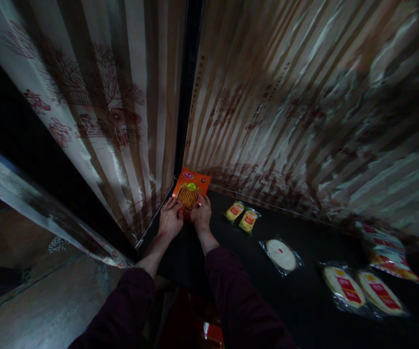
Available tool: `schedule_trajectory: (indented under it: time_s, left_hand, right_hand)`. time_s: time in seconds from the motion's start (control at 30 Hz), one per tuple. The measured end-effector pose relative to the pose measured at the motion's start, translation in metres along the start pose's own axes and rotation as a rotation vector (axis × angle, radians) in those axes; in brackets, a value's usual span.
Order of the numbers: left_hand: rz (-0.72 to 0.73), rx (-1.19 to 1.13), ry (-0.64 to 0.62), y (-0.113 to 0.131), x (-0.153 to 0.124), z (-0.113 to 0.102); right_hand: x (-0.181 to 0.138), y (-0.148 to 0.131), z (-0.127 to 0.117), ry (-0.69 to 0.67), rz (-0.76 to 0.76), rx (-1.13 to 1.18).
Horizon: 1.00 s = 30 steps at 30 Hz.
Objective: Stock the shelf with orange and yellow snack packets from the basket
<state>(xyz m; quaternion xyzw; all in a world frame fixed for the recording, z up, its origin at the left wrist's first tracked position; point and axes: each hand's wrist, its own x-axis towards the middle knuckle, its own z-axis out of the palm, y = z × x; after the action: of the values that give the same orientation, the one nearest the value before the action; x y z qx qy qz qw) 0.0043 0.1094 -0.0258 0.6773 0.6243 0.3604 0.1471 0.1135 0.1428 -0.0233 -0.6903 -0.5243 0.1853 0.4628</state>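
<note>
An orange snack packet (191, 186) with a see-through window lies at the far left corner of a black table. Brown strips show through the window. My left hand (170, 217) grips the packet's lower left edge, thumb on top. On its lower right edge, my right hand (201, 213) holds it in the same way, fingers along the side. The undersides of the fingers are hidden. Just right of my right hand lie two small yellow wrapped packets (234, 211), side by side.
Along the black table (227, 242) to the right lie a clear-wrapped round white flatbread (281, 254), two joined round packs with red labels (346, 287) and a colourful puffy bag (389, 252). Printed curtains (249, 121) hang behind and at left, with a dark post (187, 87) between them.
</note>
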Motion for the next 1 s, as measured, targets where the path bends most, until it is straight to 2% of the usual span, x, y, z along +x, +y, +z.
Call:
schedule_trajectory:
  time_s: [0.2, 0.33, 1.0]
  left_hand:
    - [0.02, 0.066, -0.02, 0.0045, -0.0026, -0.0044]
    - [0.01, 0.085, -0.022, 0.0074, -0.0037, -0.0068]
    - [0.053, 0.144, 0.073, 0.0032, -0.0074, -0.0004]
  right_hand:
    - [0.0006, 0.0049, 0.0047, -0.015, -0.032, -0.099]
    - [0.0005, 0.007, 0.0056, -0.075, -0.094, -0.143]
    - [-0.0025, 0.0071, 0.0005, -0.165, -0.105, -0.123]
